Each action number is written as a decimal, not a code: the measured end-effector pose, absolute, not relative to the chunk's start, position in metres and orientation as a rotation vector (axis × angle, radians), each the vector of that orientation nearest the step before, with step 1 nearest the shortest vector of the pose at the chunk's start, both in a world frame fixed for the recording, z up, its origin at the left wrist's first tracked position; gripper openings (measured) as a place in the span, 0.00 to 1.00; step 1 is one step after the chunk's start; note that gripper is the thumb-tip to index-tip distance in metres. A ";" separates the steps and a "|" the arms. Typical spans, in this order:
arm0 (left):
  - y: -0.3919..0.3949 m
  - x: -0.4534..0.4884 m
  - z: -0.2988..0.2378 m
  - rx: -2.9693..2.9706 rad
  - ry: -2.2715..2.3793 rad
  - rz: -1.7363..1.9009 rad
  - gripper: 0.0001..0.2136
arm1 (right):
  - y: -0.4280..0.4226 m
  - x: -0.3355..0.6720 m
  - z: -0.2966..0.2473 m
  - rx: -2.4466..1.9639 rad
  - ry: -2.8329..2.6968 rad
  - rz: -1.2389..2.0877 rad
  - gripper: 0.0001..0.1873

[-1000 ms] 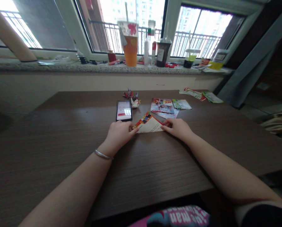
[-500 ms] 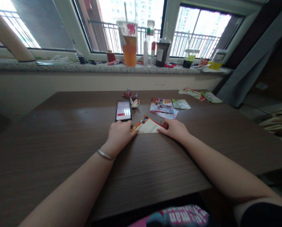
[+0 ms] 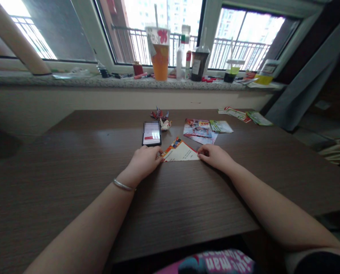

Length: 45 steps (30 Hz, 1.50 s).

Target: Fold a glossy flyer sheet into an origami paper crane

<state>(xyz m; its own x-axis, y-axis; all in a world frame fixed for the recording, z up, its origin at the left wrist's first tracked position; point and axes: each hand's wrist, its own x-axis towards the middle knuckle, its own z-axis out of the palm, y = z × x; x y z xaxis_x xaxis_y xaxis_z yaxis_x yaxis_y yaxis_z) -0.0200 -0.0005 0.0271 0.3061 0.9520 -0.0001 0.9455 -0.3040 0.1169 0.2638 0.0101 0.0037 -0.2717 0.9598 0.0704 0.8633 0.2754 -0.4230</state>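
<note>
A folded paper triangle [image 3: 180, 153], white with a colourful printed edge, lies flat on the dark wooden table [image 3: 73, 167]. My left hand [image 3: 143, 161], a bracelet on its wrist, presses the triangle's left corner with curled fingertips. My right hand [image 3: 214, 156] pinches down on the right corner, fingers bent together. A phone [image 3: 151, 134] with a lit screen lies just beyond my left hand.
Folded paper cranes [image 3: 162, 117] sit behind the phone. Printed leaflets [image 3: 200, 128] lie to the right, with more leaflets [image 3: 244, 115] at the far right edge. The stone windowsill [image 3: 73, 81] carries an orange drink cup [image 3: 159, 53], bottles and other cups.
Both hands stay on the folded triangle's corners. The right hand has slid slightly along the right corner. The view has shifted a little.
</note>
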 end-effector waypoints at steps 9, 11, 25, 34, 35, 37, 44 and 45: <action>0.004 -0.026 0.026 2.304 1.725 0.319 0.13 | 0.007 0.261 0.007 -1.560 -2.144 0.528 0.06; 0.005 -0.027 0.024 2.248 1.709 0.371 0.13 | 0.006 0.259 0.007 -1.534 -2.130 0.538 0.06; 0.002 -0.020 0.033 2.325 1.275 0.589 0.08 | 0.002 0.259 0.013 -0.984 -2.352 0.320 0.05; -0.001 -0.022 0.028 2.659 1.033 0.424 0.10 | 0.001 0.260 0.015 -0.886 -2.609 0.212 0.08; -0.003 -0.021 0.030 2.682 1.043 0.390 0.10 | 0.001 0.260 0.016 -0.884 -2.624 0.217 0.08; -0.006 -0.018 0.031 2.722 1.092 0.338 0.10 | 0.000 0.258 0.017 -0.877 -2.655 0.229 0.08; -0.011 -0.011 0.023 2.816 1.007 0.375 0.11 | -0.004 0.250 0.020 -0.794 -2.749 0.164 0.11; -0.011 -0.010 0.021 2.820 0.987 0.384 0.12 | -0.004 0.250 0.019 -0.779 -2.757 0.154 0.11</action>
<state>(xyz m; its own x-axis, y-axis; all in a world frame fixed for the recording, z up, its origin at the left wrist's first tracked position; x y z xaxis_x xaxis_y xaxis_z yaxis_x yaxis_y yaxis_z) -0.0104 -0.0108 0.0213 0.7540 0.6271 0.1954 0.5943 -0.7780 0.2037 0.2497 -0.0035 0.0193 -0.8186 0.5264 0.2299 0.4974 0.8498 -0.1745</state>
